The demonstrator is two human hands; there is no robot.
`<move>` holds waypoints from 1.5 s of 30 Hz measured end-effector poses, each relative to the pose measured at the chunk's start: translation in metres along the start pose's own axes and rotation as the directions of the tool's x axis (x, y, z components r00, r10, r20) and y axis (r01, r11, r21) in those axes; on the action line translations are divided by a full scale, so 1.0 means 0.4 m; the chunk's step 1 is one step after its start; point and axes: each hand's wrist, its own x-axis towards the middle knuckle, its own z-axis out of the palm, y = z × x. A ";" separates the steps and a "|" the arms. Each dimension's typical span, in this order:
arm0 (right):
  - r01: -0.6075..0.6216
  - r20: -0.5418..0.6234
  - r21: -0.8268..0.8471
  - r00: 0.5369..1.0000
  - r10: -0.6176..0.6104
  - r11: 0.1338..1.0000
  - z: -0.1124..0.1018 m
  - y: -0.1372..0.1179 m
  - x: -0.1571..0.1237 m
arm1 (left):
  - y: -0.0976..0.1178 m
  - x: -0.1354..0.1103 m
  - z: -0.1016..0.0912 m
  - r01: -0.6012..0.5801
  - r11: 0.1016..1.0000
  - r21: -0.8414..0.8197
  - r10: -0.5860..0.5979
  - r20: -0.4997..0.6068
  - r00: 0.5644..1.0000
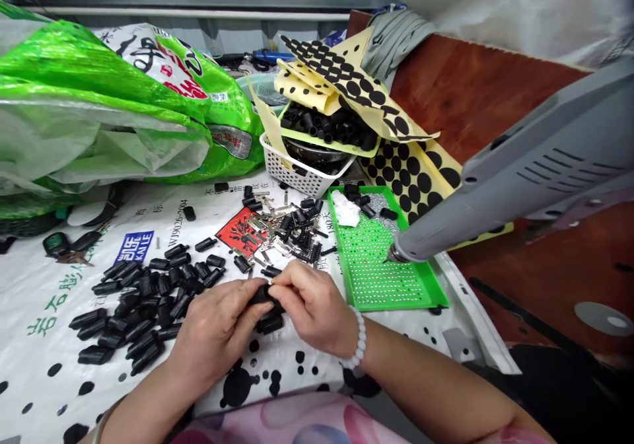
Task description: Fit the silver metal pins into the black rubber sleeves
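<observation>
Between thumb and fingers, my left hand [211, 325] grips a short black plastic cylinder [259, 293]. Close against its right end, my right hand [319, 308] is closed in a pinch; whatever lies between those fingertips is too small and hidden to name. More black cylinders lie just under and beyond my hands. To the left spreads a loose pile of ribbed black plastic pieces [148, 292]. Beyond my fingers lie thin metal strips [262, 222] mixed with small black parts [302, 236].
A grey electric screwdriver [495, 173] slants in from the right, its tip over a green tray [391, 285] holding small screws. Behind are a white basket [297, 176], sheets of black round stickers [356, 87] and a green plastic sack [148, 100]. Keys [69, 249] lie left.
</observation>
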 end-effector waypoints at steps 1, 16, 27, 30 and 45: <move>-0.011 -0.019 0.025 1.000 0.012 1.000 -0.001 0.001 0.001 | 0.002 0.001 0.001 0.016 1.000 -0.015 -0.016 -0.005 1.000; -0.154 -0.016 0.335 0.985 0.169 0.929 -0.002 0.017 0.008 | 0.026 -0.006 0.008 0.518 0.720 -0.462 -0.408 0.322 0.854; -0.041 -0.005 0.253 0.999 0.044 0.967 0.007 0.014 0.003 | 0.018 -0.016 -0.003 0.424 0.872 -0.244 -0.323 0.364 0.874; -0.027 -0.035 0.237 0.999 0.036 0.971 0.003 0.015 0.007 | 0.016 -0.010 -0.025 0.399 0.881 -0.254 -0.321 0.299 0.899; -0.032 0.032 0.054 0.999 0.030 0.998 0.005 0.026 0.002 | 0.002 0.019 -0.047 0.235 0.971 -0.050 -0.231 0.079 0.970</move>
